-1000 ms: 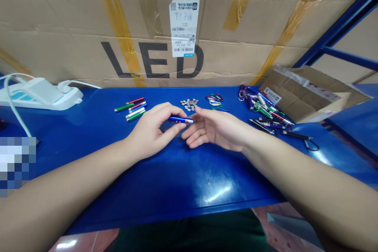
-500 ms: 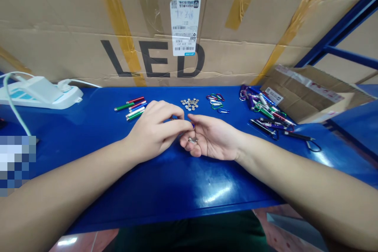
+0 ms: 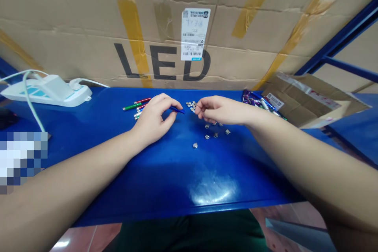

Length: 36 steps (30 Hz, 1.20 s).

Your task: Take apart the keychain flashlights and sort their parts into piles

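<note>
My left hand pinches a slim blue metal tube between thumb and fingers, its end pointing right. A short way to its right is my right hand, palm down with the fingers curled together; whatever they hold is hidden. By its fingertips lies a cluster of flat silver button cells. Several small silver metal pieces are scattered on the blue table, just below the right hand. Coloured metal tubes, red, green and silver, lie behind my left hand and are partly covered by it.
A white power strip with cables is at the left. An open cardboard box stands at the right, beside a pile of colourful finished-looking penlights with clips. A large cardboard carton forms the back.
My hands have separated. The right hand has turned from palm up to palm down and moved up toward the button cells, uncovering the scattered silver pieces. More of the blue tube shows.
</note>
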{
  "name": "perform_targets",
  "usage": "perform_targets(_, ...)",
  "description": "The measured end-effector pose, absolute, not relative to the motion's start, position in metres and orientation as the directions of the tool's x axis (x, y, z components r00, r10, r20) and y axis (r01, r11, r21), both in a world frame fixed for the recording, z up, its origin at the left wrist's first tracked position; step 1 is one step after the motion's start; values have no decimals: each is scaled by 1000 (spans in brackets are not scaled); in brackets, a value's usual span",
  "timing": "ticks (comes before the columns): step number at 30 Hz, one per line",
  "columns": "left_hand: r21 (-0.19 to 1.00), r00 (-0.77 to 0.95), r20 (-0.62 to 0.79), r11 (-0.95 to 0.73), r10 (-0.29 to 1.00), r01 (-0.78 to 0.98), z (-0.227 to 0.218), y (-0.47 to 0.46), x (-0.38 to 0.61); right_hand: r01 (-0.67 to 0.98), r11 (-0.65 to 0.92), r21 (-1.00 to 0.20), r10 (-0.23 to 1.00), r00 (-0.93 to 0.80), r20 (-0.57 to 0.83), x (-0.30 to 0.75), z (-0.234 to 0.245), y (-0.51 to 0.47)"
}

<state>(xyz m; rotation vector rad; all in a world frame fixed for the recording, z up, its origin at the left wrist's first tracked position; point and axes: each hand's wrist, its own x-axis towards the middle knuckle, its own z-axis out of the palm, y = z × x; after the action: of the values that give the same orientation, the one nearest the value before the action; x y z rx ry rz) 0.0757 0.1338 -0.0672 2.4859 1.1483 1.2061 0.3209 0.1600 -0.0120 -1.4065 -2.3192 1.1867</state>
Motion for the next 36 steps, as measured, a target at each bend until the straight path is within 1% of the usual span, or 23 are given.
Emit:
perform_targets(2, 444, 393, 581, -682, 713, 581, -69, 135, 74, 769, 449, -456, 796, -576, -187, 317, -13, 172)
perform_targets(3, 447, 397, 570, -677, 719, 584, -69, 136, 74, 790, 513, -336, 787, -589, -183, 314, -14, 176)
perform_targets(4, 452, 401, 558, -671, 727, 588, -70, 136, 73, 800, 549, -241, 781, -594, -194, 311, -16, 180)
perform_targets(6, 464, 401, 533, -654, 745, 598, -70, 138, 72, 812, 570, -126, 780, -583, -229, 305, -19, 183)
perform_targets(9, 479, 397, 509, -634, 764, 607, -71, 139, 71, 819, 571, -48, 791, -565, -235, 299, -23, 184)
perform_targets(13, 480, 404, 513, -643, 757, 597, -71, 139, 70, 830, 557, -16, 810, -548, -208, 298, -27, 184)
perform_targets(20, 486, 407, 496, -634, 767, 602, -72, 138, 70, 852, 522, -40, 840, -522, -151, 300, -27, 180)
perform_targets(27, 488, 407, 485, -626, 774, 608, -71, 139, 70, 856, 502, -127, 848, -516, -120, 307, -25, 179)
perform_targets(31, 486, 411, 491, -633, 768, 602, -71, 139, 70, 857, 505, -108, 852, -514, -98, 310, -25, 180)
perform_targets(36, 496, 407, 497, -636, 766, 591, -71, 139, 70, 847, 527, -75, 849, -529, -6, 315, -19, 183)
